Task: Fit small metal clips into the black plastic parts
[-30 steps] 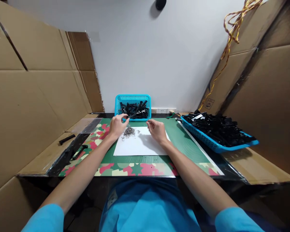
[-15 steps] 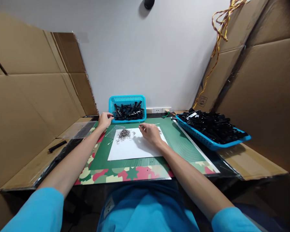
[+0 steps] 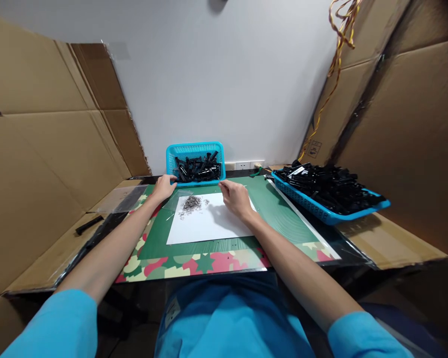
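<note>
My left hand (image 3: 165, 188) rests at the near left corner of the back blue basket (image 3: 168, 161), fingers curled together at its rim. Whether something small is between them is hidden. Over the far right part of a white sheet of paper (image 3: 205, 233), my right hand (image 3: 236, 196) is closed in a pinch; what its fingertips hold is too small to make out. A heap of tiny metal parts (image 3: 191, 204) lies on the sheet between the hands, some scattered around it. Black plastic pieces (image 3: 199, 169) fill the back basket.
A second blue basket (image 3: 334, 217), heaped with black pieces (image 3: 328, 189), stands tilted on the right. Under the paper is a green mat (image 3: 283, 219). One black piece (image 3: 89, 225) lies at left. Cardboard walls (image 3: 52, 149) flank the table; a twisted cable (image 3: 326, 99) hangs at right.
My right hand has moved slightly away from me and to the right, still pinched. My left hand stays by the back basket's corner. The view has tilted down a little.
</note>
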{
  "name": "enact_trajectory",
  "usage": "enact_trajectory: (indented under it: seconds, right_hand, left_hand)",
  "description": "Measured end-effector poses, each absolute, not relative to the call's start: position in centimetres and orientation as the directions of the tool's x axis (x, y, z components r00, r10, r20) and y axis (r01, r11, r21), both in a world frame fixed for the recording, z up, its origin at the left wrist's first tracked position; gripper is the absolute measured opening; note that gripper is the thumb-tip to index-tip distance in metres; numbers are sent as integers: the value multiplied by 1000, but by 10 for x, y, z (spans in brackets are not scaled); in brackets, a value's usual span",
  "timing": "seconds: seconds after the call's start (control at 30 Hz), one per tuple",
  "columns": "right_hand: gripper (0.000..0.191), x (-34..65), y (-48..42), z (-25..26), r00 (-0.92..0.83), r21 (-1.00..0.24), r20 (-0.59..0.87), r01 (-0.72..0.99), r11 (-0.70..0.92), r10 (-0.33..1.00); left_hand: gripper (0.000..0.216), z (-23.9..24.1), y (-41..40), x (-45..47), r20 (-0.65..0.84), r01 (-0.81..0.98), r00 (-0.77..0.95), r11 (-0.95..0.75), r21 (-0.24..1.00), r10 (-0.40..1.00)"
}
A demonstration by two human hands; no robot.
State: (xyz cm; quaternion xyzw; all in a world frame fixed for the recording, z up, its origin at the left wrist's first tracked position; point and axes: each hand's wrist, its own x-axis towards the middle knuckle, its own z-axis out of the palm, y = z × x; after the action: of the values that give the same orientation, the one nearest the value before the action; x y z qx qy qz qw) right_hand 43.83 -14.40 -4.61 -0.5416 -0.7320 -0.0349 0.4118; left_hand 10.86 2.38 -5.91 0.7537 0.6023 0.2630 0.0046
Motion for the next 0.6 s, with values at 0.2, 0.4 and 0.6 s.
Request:
enact_trajectory:
  seconds: [0.2,0.4,0.6]
  right_hand:
    - [36,433,-146,-48,-103,-364,616,842,398,781]
    - [35,434,-147,-45,-113,-361,607,843,399,787]
    - [35,433,-150,-41,-124,-355,583,850,389,803]
  left_hand:
    - [45,-57,26,116,342,939,218,-292,182,914]
    - [40,-47,25,123,297,945,283,-317,73,912]
    - [39,-24,25,133,238,910,291,-345,230,927]
